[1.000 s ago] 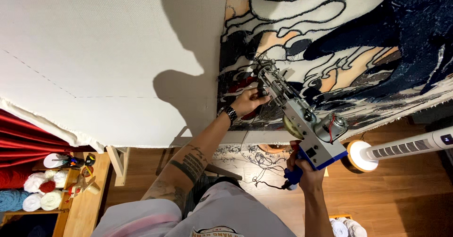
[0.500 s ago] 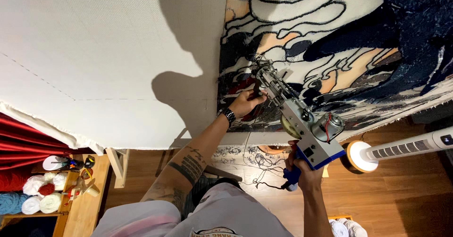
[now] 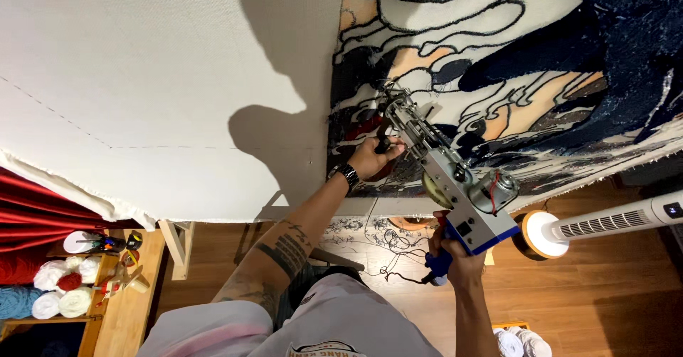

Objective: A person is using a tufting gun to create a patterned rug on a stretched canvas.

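a: left hand (image 3: pixel 371 159) up front, fingers (image 3: pixel 393 146) wrapped shut round the black front handle of the tufting gun (image 3: pixel 448 179). right hand (image 3: pixel 459 261) low at the back, fingers clamped round the blue rear grip (image 3: pixel 440 263).

b: and the gun itself?

a: slanting between the two hands, needle end just past the left fingers and seemingly pressed to the stretched cloth (image 3: pixel 163 80), right at the edge of the tufted rug design (image 3: pixel 498 51) with its navy, cream and orange patches. motor and gear wheel just above the right fingers.

b: how to do this pass well?

a: probably by keeping the foot flat and firm against the cloth, pushing steadily from the rear grip, steering only with the front handle. likely best to follow the dark outline closely and move no faster than the needle feeds, else gaps or a torn backing.

b: anything to mind round about?

a: yarn strand from the gun, hard to trace here, so worth keeping slack and clear of the gear wheel. cord trailing below the right fingers toward the wooden floor (image 3: pixel 605 293). white tower fan (image 3: pixel 605 222) off beyond the right hand, yarn balls (image 3: pixel 60 286) on the bench (image 3: pixel 124 314) far out past the left elbow, both well apart from the work.
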